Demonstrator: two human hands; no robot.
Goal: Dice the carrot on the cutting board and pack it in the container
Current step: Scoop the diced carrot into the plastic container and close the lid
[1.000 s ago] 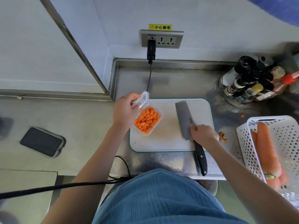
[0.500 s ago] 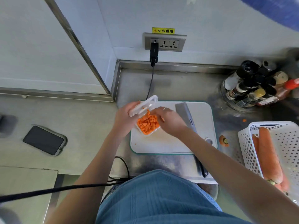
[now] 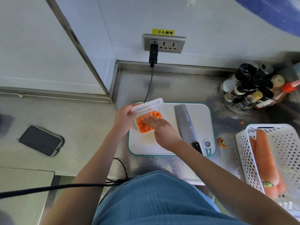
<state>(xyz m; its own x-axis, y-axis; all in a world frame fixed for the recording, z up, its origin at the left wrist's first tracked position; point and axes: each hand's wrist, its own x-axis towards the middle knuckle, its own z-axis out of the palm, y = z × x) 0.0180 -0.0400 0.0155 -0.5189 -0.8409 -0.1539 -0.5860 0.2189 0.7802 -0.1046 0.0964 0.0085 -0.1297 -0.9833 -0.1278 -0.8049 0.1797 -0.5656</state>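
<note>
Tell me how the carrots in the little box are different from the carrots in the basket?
The carrot in the little box is cut into tiny cubes; the carrots in the white basket are whole and long. The cubes sit on the cutting board under the right hand, while the left hand holds the lid up; the basket carrots lie untouched on the counter's right side. Both are orange.

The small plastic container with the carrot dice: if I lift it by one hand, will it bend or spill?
The container looks thin-walled, so it may flex if squeezed. It is heaped with carrot dice, so tilting would probably spill some while the lid, held by the left hand, stands open.
</note>
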